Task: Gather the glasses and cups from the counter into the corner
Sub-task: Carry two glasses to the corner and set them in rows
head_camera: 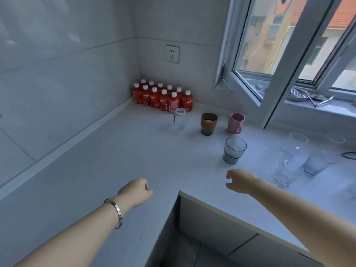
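Observation:
On the pale counter (pixel 119 151) stand a clear glass mug (pixel 180 118), a brown cup with an orange sleeve (pixel 209 123) and a pink mug (pixel 235 123), all near the corner. A grey stacked tumbler (pixel 234 150) stands closer to me. Further right is a cluster of clear glasses (pixel 292 158) and a bluish glass (pixel 316 163). My left hand (pixel 135 191), with a bracelet on its wrist, hovers over the counter with curled fingers and holds nothing. My right hand (pixel 240 181) is below the grey tumbler, fingers apart and empty.
Several red bottles with white caps (pixel 163 97) fill the corner below a wall socket (pixel 172 53). An open window sash (pixel 269 74) juts over the counter at the right. Utensils (pixel 308 96) lie on the sill. A black cable (pixel 348 155) shows at far right.

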Available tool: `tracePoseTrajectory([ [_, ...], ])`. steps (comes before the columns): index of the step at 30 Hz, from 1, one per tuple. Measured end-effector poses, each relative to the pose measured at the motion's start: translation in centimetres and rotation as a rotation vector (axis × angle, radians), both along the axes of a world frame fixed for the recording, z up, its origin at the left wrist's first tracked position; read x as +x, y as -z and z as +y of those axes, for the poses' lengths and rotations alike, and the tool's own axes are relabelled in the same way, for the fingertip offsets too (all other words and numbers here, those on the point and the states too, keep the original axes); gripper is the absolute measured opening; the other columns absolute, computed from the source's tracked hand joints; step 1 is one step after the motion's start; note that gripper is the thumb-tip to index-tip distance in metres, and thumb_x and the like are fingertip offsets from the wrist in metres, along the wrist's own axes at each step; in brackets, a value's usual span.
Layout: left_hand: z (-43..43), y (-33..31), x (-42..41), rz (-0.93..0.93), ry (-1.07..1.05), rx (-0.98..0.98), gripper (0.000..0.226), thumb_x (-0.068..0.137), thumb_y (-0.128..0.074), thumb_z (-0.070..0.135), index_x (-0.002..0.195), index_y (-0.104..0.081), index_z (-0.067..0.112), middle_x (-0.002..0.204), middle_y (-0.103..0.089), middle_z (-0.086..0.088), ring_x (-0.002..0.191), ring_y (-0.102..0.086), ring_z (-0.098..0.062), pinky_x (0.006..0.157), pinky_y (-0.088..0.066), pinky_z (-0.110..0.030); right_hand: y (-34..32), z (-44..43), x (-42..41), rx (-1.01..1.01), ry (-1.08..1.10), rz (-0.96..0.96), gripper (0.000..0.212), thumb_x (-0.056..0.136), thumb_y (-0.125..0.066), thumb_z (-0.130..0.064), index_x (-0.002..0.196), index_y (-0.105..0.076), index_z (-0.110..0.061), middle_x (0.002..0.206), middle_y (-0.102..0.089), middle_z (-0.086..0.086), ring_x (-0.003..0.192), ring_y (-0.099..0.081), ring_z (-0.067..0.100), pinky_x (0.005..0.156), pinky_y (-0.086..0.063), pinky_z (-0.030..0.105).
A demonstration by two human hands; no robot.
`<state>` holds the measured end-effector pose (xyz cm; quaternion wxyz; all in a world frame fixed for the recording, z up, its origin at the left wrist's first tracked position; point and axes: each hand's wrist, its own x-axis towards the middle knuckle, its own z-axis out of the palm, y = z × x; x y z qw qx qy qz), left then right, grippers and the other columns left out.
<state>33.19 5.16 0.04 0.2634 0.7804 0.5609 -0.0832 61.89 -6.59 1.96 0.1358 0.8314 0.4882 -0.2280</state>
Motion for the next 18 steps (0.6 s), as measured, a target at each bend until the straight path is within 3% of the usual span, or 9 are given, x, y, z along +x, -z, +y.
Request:
tracePoseTrajectory([
  [5,5.8,2.4,6.0,0.016,0.051,-0.030,0.007,0.085,-0.050,0.028,0.087,-0.054,0.023,0.098,-0.062,0.000,0.099,-0.063,-0.022,0.086,-0.049,-0.030,1.2,4.1,6.8,0.183,0.190,-0.019,0.047,0.091,-0.049,-0.035,0.132,-0.043,-0.013,0.130,-0.051,0.011,0.117,-0.052,0.029,0.089,-0.045,0.032],
  [9,12.0,3.8,11.5,0.015,0.120,-0.043,0.005,0.086,-0.049,0.026,0.085,-0.053,0.022,0.103,-0.066,-0.003,0.096,-0.062,-0.023,0.083,-0.049,-0.029,2.3,8.1,10.9,0.237,0.311,0.001,0.085,0.080,-0.060,-0.055,0.147,-0.020,-0.022,0.145,-0.032,0.012,0.129,-0.039,0.033,0.100,-0.042,0.041],
  [13,18.1,4.4,16.4,0.024,0.166,-0.067,0.006,0.087,-0.049,0.023,0.085,-0.054,0.021,0.107,-0.067,-0.007,0.103,-0.063,-0.027,0.081,-0.048,-0.028,3.5,11.4,13.0,0.137,0.386,0.077,0.112,0.069,-0.070,-0.058,0.150,0.001,-0.027,0.153,-0.016,0.009,0.135,-0.032,0.033,0.104,-0.041,0.043],
  [15,20.9,4.5,18.5,0.013,0.165,-0.069,0.011,0.087,-0.050,0.024,0.094,-0.058,0.019,0.108,-0.064,-0.008,0.109,-0.061,-0.028,0.084,-0.047,-0.027,4.1,12.4,13.3,0.139,0.380,0.088,0.109,0.070,-0.069,-0.056,0.149,-0.001,-0.029,0.152,-0.019,0.007,0.135,-0.033,0.031,0.102,-0.043,0.041],
  [18,25.2,4.3,21.9,-0.101,0.094,0.010,0.045,0.083,-0.059,0.032,0.122,-0.048,0.012,0.130,-0.053,-0.012,0.119,-0.053,-0.031,0.096,-0.047,-0.037,4.4,13.7,13.9,0.194,0.355,0.092,0.097,0.073,-0.065,-0.055,0.148,-0.009,-0.030,0.146,-0.029,0.003,0.130,-0.038,0.026,0.098,-0.045,0.035],
])
